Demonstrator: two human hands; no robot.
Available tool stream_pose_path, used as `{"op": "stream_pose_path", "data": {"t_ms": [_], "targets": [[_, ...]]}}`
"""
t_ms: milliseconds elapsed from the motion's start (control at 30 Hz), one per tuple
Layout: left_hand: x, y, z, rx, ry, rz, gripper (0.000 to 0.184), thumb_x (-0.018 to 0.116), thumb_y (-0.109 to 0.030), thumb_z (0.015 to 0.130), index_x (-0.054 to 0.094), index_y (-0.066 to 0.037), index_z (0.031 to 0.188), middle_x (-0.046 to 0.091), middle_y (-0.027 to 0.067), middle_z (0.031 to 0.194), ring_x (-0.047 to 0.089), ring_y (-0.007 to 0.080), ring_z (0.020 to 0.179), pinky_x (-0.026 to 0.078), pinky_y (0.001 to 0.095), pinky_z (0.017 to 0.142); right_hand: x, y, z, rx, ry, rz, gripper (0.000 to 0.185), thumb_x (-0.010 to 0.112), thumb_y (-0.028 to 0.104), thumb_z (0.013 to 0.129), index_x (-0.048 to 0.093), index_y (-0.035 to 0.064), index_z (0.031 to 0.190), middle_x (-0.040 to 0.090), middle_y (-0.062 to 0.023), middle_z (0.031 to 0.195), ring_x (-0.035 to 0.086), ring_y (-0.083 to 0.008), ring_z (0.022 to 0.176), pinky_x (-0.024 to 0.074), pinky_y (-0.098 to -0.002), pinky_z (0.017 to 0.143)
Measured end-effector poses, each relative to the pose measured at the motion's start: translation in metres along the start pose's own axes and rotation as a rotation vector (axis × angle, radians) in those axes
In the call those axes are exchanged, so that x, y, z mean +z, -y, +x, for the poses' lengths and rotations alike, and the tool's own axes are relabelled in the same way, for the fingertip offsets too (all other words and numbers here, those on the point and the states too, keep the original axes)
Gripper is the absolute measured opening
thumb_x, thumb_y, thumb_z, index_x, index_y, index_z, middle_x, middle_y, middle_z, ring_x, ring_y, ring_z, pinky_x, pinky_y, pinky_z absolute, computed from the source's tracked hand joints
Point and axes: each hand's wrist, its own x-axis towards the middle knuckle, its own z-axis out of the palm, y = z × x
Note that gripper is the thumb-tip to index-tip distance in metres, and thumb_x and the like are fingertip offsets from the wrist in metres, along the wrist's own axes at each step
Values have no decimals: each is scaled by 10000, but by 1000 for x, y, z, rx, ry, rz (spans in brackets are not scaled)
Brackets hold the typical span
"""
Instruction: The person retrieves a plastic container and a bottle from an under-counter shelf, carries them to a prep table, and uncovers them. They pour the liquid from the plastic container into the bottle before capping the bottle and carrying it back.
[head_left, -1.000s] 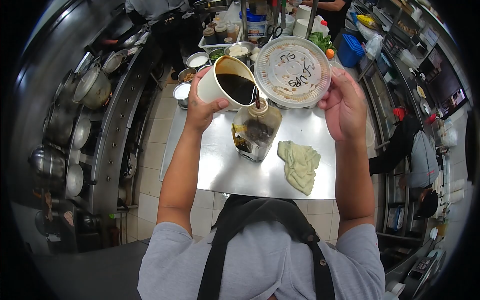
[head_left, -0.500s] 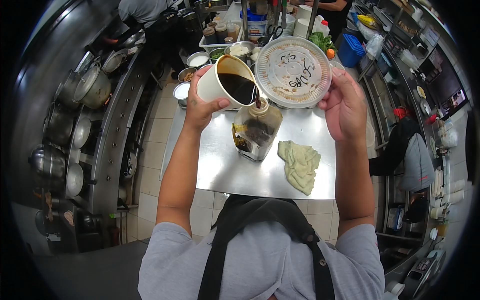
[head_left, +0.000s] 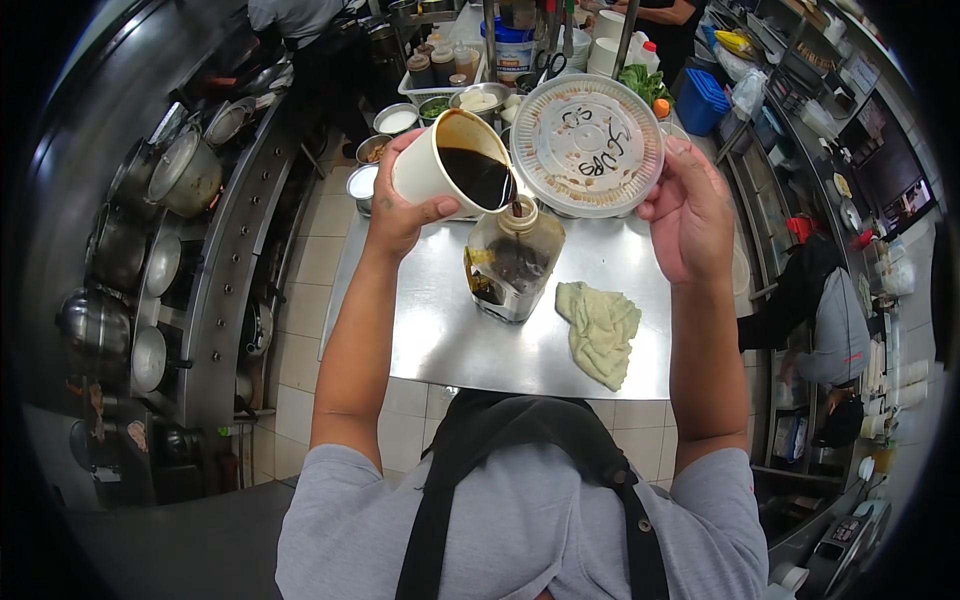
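Observation:
My left hand (head_left: 402, 212) is wrapped round a white tub (head_left: 420, 172), tilted to the right. Dark liquid (head_left: 474, 176) in the tub runs in a thin stream over its rim into the open mouth of a clear bottle (head_left: 512, 262). The bottle stands upright on the steel table (head_left: 440, 330), with dark contents showing through its wall. With fingers and thumb at its right edge, my right hand (head_left: 690, 215) holds a round clear lid (head_left: 585, 145) with black writing and brown spots. A crumpled light green cloth (head_left: 600, 333) lies right of the bottle.
Behind the tub are metal bowls (head_left: 396, 121), a white basket of bottles (head_left: 440, 78) and leafy greens (head_left: 640, 80). A stove with pots (head_left: 187, 175) lines the left side. One person (head_left: 838, 325) is at the right shelves; others are at the back.
The dark liquid in the tub has dropped slightly lower. My hands, the lid and the bottle have barely moved. The person at the right and the one at the back left have shifted.

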Motion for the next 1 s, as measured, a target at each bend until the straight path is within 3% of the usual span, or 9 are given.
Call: {"op": "stream_pose_path", "data": {"t_ms": [300, 600, 700, 1000], "targets": [[1, -3, 2, 7, 15, 22, 906, 877, -205, 523, 390, -27, 1267, 540, 108, 1173, 549, 216, 1100, 463, 352, 960, 0, 1, -1, -8, 12, 3, 151, 531, 161, 930, 528, 20, 984, 563, -42, 776, 509, -101, 621, 422, -239, 519], [2, -5, 2, -37, 35, 39, 952, 895, -263, 514, 371, -38, 1277, 516, 94, 1197, 517, 206, 1128, 428, 344, 979, -1, 1, -2, -5, 4, -6, 155, 532, 159, 928, 525, 18, 993, 566, -42, 782, 511, -102, 621, 422, -241, 523], [0, -2, 3, -2, 36, 32, 895, 877, -185, 523, 400, -35, 1265, 543, 103, 1171, 551, 210, 1091, 463, 349, 956, -2, 1, -2, -3, 11, -5, 161, 535, 162, 927, 522, 18, 999, 566, -42, 783, 511, -103, 623, 422, -242, 525], [-2, -5, 4, -44, 67, 53, 936, 891, -231, 520, 376, -37, 1278, 519, 91, 1199, 520, 205, 1125, 429, 341, 976, 1, 3, -3, 1, -4, -5, 143, 536, 164, 926, 525, 29, 973, 557, -36, 774, 502, -101, 621, 418, -239, 524]]}}
